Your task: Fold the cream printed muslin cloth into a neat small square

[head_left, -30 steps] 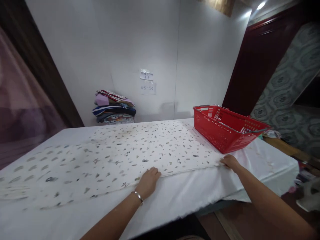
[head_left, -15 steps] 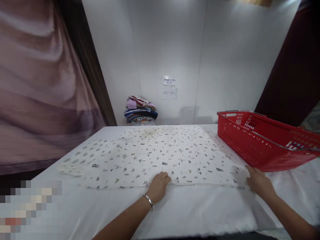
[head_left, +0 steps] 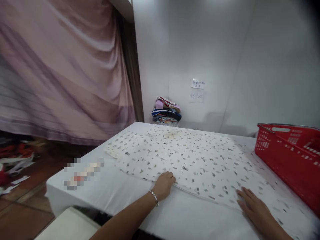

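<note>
Printed fabric [head_left: 180, 156] lies spread, set back from the surface's [head_left: 105, 193] near edge. Likely light, limp; take hold along the hem. Left hand [head_left: 164, 185]: curled at hem, grip closure indeterminable. Right hand [head_left: 256, 206]: released, palm down.

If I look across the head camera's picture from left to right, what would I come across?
Curtain → left hand → 45-50 sign → right hand → basket.
</note>
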Demonstrator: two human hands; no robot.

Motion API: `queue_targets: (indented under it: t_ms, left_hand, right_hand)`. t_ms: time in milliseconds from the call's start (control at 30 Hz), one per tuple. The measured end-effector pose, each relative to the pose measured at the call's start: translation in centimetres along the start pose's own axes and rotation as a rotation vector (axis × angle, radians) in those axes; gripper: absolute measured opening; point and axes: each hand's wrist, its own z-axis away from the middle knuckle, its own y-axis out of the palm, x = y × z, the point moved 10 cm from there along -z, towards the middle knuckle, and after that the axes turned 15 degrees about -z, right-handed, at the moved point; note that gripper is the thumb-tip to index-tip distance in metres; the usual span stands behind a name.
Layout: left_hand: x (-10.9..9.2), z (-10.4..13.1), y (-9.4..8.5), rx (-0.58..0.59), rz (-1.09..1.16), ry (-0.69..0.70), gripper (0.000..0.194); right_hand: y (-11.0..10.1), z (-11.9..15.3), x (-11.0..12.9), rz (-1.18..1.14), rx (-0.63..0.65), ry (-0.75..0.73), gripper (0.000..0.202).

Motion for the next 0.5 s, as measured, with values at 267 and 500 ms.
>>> queue_targets:
  t_ms: [267, 500]
  left_hand:
    - [3.2, 2.0, 0.2, 0.018, -0.022, -0.083, 0.019]
    - [7.9, 4.9, -0.1, 0.036, -0.033, -0.249, 0.023]
  right_hand:
    - [4.2, -0.6, 5.5, -0.041, 0.096, -0.185, 0.047]
    - [4.5, -1.8, 8.3, -0.132, 0.081, -0.221, 0.046]
